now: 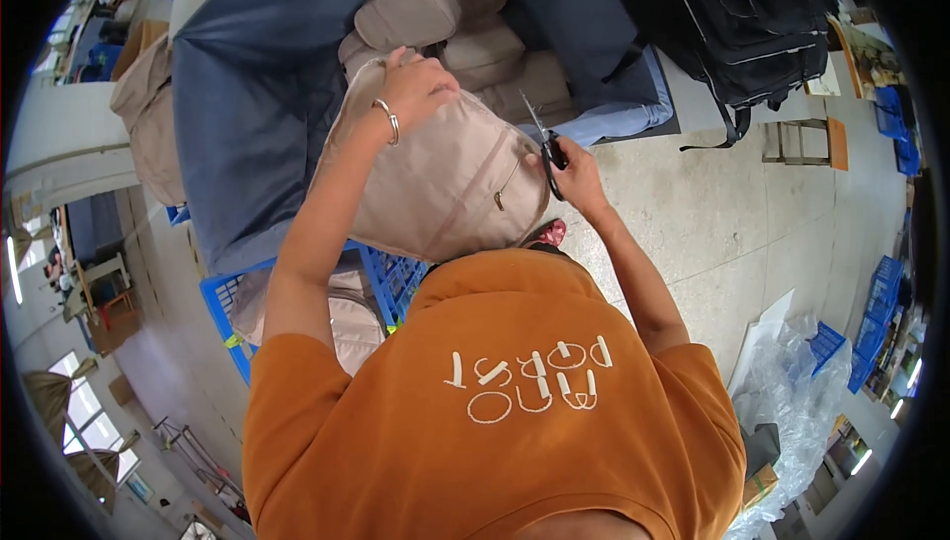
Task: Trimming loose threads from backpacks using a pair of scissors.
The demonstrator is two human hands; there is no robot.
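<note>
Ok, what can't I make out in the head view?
In the head view:
Beige bag: underside hidden by its upper face.
Scissors: handle partly covered by right hand.
Lower bags in blue bin: hidden partly by those above.
Blue crate: contents partly blocked by left forearm and shirt.
Black backpack: cut by upper edge.

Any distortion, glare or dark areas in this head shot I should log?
Head view: fisheye bending toward the rim, with black corners; windows blown out at lower left; bright glints on crumpled clear plastic at lower right; scissors near the middle look fairly sharp.
</note>
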